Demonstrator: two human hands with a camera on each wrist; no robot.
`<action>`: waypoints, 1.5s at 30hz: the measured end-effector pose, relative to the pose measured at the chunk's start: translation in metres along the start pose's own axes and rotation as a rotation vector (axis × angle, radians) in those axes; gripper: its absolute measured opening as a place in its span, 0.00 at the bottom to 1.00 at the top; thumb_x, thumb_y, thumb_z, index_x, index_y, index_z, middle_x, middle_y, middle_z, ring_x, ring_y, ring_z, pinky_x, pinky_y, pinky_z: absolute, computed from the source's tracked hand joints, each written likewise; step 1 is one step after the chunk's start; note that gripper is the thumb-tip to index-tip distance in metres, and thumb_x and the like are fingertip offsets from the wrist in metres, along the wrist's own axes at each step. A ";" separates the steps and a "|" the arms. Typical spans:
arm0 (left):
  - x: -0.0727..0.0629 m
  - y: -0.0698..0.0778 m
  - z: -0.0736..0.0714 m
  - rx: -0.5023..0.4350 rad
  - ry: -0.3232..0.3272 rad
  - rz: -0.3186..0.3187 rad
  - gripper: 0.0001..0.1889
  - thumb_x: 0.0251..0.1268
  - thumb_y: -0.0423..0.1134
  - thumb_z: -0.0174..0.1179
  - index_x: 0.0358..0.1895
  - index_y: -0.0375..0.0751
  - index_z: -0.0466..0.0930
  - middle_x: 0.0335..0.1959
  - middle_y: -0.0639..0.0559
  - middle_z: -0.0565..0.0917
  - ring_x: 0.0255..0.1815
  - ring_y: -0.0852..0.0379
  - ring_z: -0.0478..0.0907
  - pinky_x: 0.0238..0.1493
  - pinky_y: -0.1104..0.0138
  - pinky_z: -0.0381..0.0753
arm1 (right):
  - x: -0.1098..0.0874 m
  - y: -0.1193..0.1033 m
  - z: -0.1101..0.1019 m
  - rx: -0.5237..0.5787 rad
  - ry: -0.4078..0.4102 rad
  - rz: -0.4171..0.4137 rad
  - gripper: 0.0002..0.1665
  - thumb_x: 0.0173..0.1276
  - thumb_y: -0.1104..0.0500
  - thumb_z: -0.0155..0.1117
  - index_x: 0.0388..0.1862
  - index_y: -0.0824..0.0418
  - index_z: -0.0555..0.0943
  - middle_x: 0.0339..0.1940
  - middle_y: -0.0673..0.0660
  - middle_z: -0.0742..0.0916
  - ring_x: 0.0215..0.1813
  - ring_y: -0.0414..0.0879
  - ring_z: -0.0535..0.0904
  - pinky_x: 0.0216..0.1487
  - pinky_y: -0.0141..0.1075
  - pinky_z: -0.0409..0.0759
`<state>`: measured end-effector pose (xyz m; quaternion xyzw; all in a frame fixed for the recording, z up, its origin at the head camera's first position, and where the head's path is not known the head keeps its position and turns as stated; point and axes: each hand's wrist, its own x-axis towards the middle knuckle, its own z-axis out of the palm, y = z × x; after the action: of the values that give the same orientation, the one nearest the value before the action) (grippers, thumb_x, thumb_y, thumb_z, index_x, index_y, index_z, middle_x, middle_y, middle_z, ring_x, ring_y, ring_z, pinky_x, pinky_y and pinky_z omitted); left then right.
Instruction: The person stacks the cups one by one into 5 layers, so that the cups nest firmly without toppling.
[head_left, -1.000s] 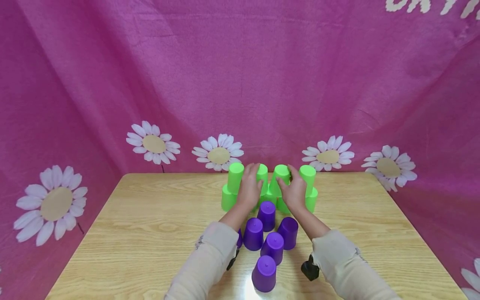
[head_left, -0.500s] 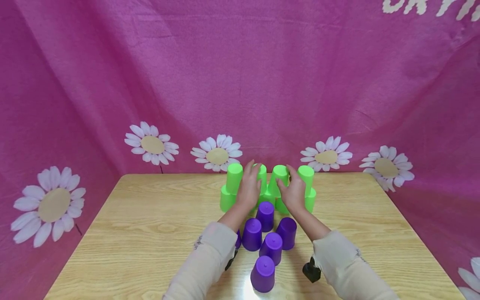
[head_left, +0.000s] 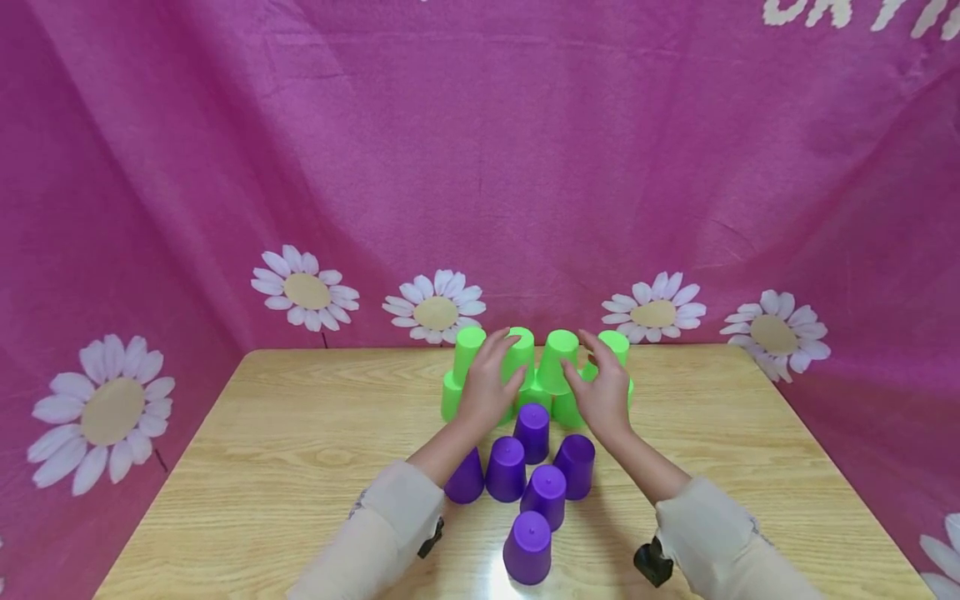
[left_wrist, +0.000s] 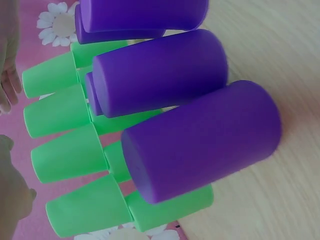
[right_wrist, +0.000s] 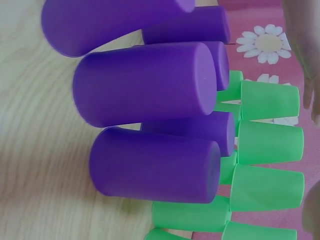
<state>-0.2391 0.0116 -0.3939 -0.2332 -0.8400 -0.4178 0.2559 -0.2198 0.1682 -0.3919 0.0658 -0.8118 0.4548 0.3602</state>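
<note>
In the head view, upside-down green cups (head_left: 557, 364) stand in two tiers at the back of the table, an upper row on a lower row (head_left: 534, 402). My left hand (head_left: 486, 390) has its fingers loosely curved at the left of the second upper cup (head_left: 519, 354), overlapping it, thumb apart from the fingers. Beside the third and fourth upper cups, my right hand (head_left: 606, 396) has its thumb and fingers spread. Neither hand grips a cup. The left wrist view shows the upper green cups (left_wrist: 70, 152) side by side; parts of the hands show at the left edge.
Several upside-down purple cups (head_left: 528, 547) stand on the wooden table (head_left: 315, 467) between my forearms, in front of the green ones. Large purple cups (right_wrist: 150, 85) fill much of the right wrist view. A pink cloth (head_left: 480, 167) with daisies hangs behind the table.
Both hands have loosened and drawn apart, the left leftward and the right rightward. More of the upper green cups shows, and the leftmost purple cup is now less covered. The cups stand as before.
</note>
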 end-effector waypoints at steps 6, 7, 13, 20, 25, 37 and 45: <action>-0.013 -0.005 -0.012 -0.070 0.000 -0.018 0.22 0.54 0.33 0.65 0.54 0.32 0.75 0.57 0.37 0.75 0.59 0.44 0.73 0.59 0.57 0.75 | -0.010 0.006 -0.012 -0.014 -0.025 -0.064 0.24 0.51 0.71 0.69 0.49 0.74 0.77 0.45 0.69 0.83 0.47 0.58 0.79 0.46 0.38 0.80; -0.015 -0.006 -0.014 -0.068 -0.001 -0.019 0.22 0.54 0.33 0.65 0.53 0.32 0.75 0.56 0.37 0.76 0.58 0.44 0.74 0.59 0.56 0.75 | -0.012 0.007 -0.014 -0.011 -0.042 -0.062 0.24 0.51 0.71 0.69 0.49 0.74 0.77 0.45 0.69 0.84 0.46 0.58 0.79 0.47 0.39 0.81; -0.028 -0.016 -0.022 -0.064 -0.018 -0.036 0.23 0.53 0.35 0.66 0.54 0.34 0.75 0.54 0.41 0.78 0.58 0.46 0.74 0.58 0.56 0.76 | -0.025 0.017 -0.022 0.008 -0.159 -0.021 0.26 0.50 0.70 0.69 0.50 0.74 0.77 0.48 0.70 0.83 0.49 0.61 0.79 0.47 0.52 0.80; -0.041 -0.026 -0.028 -0.073 -0.033 -0.051 0.22 0.53 0.35 0.66 0.53 0.34 0.76 0.53 0.40 0.78 0.57 0.44 0.74 0.60 0.54 0.73 | -0.036 0.023 -0.030 -0.003 -0.235 -0.016 0.26 0.49 0.71 0.70 0.50 0.75 0.76 0.48 0.71 0.82 0.49 0.63 0.79 0.48 0.53 0.79; -0.051 -0.029 -0.032 -0.086 -0.064 -0.077 0.22 0.53 0.35 0.66 0.53 0.33 0.75 0.53 0.40 0.78 0.58 0.44 0.74 0.61 0.55 0.73 | -0.043 0.027 -0.034 -0.017 -0.282 0.023 0.27 0.50 0.70 0.70 0.51 0.74 0.76 0.49 0.69 0.82 0.48 0.62 0.79 0.50 0.53 0.78; -0.077 -0.043 -0.034 -0.133 -0.110 -0.152 0.23 0.53 0.36 0.66 0.53 0.34 0.74 0.52 0.41 0.79 0.56 0.44 0.75 0.58 0.53 0.75 | -0.062 0.039 -0.042 -0.012 -0.393 0.104 0.29 0.52 0.67 0.69 0.55 0.74 0.74 0.52 0.69 0.82 0.54 0.62 0.78 0.55 0.53 0.75; -0.090 -0.049 -0.034 -0.208 -0.123 -0.238 0.25 0.52 0.38 0.67 0.54 0.32 0.74 0.49 0.40 0.80 0.53 0.42 0.76 0.53 0.49 0.76 | -0.070 0.046 -0.044 0.009 -0.461 0.148 0.31 0.54 0.64 0.70 0.57 0.73 0.73 0.54 0.68 0.81 0.57 0.61 0.76 0.58 0.52 0.73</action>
<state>-0.1919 -0.0591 -0.4607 -0.1822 -0.8279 -0.5149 0.1272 -0.1658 0.2136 -0.4547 0.1099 -0.8732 0.4566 0.1306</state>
